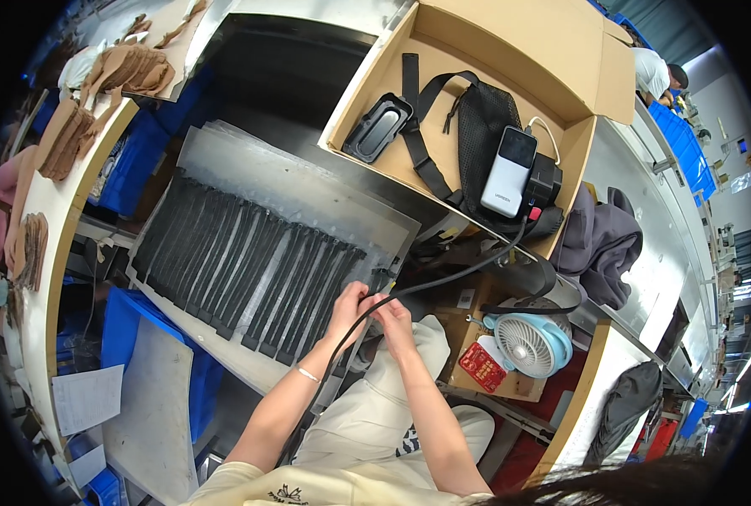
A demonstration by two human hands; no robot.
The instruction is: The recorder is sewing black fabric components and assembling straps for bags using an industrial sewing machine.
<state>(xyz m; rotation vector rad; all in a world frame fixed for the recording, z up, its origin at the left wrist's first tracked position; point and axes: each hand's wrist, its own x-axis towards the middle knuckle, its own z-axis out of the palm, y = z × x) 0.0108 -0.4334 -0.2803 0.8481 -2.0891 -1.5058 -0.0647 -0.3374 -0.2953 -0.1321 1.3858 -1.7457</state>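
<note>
My left hand (348, 309) and my right hand (394, 322) meet just off the near right corner of a pale, flat board (262, 173). The fingers of both are pinched together, and whatever they grip is hidden or too small to name. Rows of black fabric strips (215, 261) lie side by side across the board, a wider gap showing between two groups. Close to my fingertips is the strip (348, 263) at the right end of the rows. A black cable (443, 278) runs over my hands and down along my left forearm.
An open cardboard box (375, 80) behind the board holds a power bank (509, 173), black straps and a mesh pouch. To my right are a light-blue fan (532, 344), a red card (483, 368) and grey cloth (599, 240). Brown fabric pieces (135, 69) lie on the left table.
</note>
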